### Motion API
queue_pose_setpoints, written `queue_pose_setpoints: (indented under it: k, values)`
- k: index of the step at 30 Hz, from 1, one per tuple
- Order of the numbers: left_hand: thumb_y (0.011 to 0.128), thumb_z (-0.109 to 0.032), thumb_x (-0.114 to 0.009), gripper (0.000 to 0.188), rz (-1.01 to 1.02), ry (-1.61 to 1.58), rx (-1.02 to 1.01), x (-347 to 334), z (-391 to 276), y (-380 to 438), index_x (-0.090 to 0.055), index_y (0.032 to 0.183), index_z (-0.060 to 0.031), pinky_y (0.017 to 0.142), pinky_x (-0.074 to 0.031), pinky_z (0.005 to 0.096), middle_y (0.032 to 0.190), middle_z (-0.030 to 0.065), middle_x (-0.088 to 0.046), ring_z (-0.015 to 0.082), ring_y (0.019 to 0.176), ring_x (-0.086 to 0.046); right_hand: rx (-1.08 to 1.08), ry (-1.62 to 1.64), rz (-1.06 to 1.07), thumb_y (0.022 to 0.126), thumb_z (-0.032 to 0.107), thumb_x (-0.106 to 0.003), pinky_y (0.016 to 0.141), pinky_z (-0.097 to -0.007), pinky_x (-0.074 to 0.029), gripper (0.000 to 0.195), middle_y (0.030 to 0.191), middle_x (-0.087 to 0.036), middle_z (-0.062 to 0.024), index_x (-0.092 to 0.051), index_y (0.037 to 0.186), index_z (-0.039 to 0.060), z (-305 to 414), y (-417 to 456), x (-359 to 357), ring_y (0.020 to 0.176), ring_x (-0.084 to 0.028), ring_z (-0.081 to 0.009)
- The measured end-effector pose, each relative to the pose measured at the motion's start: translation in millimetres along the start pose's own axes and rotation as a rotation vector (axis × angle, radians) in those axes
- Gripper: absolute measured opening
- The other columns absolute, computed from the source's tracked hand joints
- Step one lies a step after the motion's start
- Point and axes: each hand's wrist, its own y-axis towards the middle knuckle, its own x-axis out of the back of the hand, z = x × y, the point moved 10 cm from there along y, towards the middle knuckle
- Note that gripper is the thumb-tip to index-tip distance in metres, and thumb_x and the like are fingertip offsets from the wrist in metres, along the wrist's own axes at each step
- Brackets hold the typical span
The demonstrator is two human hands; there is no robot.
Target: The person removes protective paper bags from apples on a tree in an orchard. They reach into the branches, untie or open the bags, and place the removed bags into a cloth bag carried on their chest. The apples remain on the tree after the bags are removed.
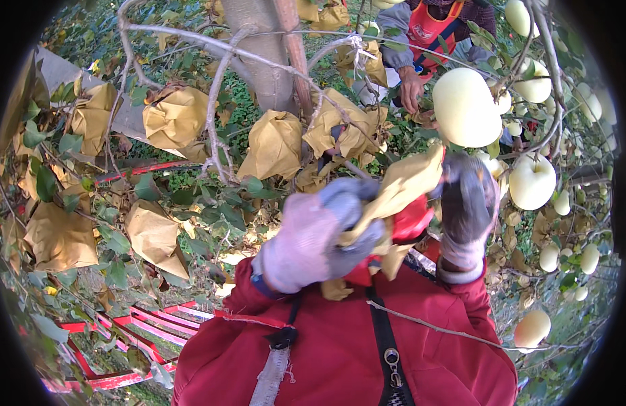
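Note:
My left hand point(323, 228), in a pale glove with grey palm and fingers, grips the lower end of a torn tan paper fruit bag point(401, 182). Blurred by motion, my right hand point(465, 198) in a matching glove is at the bag's upper end; whether its fingers pinch the paper I cannot tell. Red material point(412, 221) shows beneath the bag, between my hands. A large pale apple point(462, 109) hangs just above my right hand, and another pale apple point(532, 181) is to its right. Paper-wrapped fruits point(275, 144) hang at the upper left of my left hand.
A tree trunk point(262, 56) and bare branches cross the top. A thin twig point(434, 327) lies across the front of my red jacket. At lower left stands a red metal ladder-like frame point(135, 330). Another person point(429, 35) in a red apron is among the branches beyond.

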Motion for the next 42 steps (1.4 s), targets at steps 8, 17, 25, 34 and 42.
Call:
queue_pose_setpoints:
  k: [8,17,25,34,42]
  values:
    - [0.077,-0.002,-0.072,0.038,0.197,0.359,0.130,62,28,-45,-0.067,0.115,-0.0069,0.060,-0.052,0.0398,0.090,0.0109,-0.068,0.0334,0.072,-0.068,0.097,-0.423,0.218,0.104,0.035,-0.051,0.096,-0.0342,-0.048,0.046,0.123,-0.065,-0.0092,-0.059,0.132,-0.0009,-83,81,-42,0.108,-0.062,-0.0180]
    - [0.086,-0.025,-0.076,0.022,0.315,0.262,0.244,18,46,-31,-0.064,0.084,-0.0059,0.059,-0.051,0.0417,0.092,0.0133,-0.062,0.0348,0.070,-0.064,-0.480,-0.004,0.686,0.098,0.029,-0.063,0.091,-0.0285,-0.052,0.046,0.120,-0.066,-0.0049,-0.059,0.136,0.0033,-182,93,-106,0.105,-0.062,-0.0122]
    - [0.085,-0.017,-0.077,0.035,0.051,0.139,0.287,11,44,-28,-0.059,0.113,-0.0068,0.056,-0.051,0.0401,0.073,0.0087,-0.063,0.0320,0.061,-0.064,-0.510,0.421,0.755,0.102,0.026,-0.053,0.095,-0.0299,-0.051,0.032,0.117,-0.069,-0.0081,-0.066,0.119,0.0020,-207,76,-109,0.105,-0.065,-0.0143]
    - [0.083,-0.026,-0.080,0.075,0.005,0.219,0.497,3,57,-21,-0.043,0.145,-0.0070,0.057,-0.052,0.0398,0.071,0.0100,-0.067,0.0312,0.060,-0.066,-0.825,0.671,0.557,0.097,0.037,-0.064,0.102,-0.0361,-0.052,0.054,0.125,-0.067,-0.0158,-0.057,0.134,-0.0011,-198,44,-109,0.112,-0.067,-0.0249]
    - [0.085,-0.019,-0.081,0.050,-0.084,0.298,0.522,3,61,-22,-0.056,0.128,-0.0111,0.057,-0.052,0.0335,0.072,0.0094,-0.065,0.0195,0.060,-0.066,-0.609,0.515,0.755,0.097,0.028,-0.064,0.101,-0.0337,-0.051,0.052,0.128,-0.065,-0.0134,-0.054,0.137,-0.0028,-154,46,-121,0.114,-0.065,-0.0207]
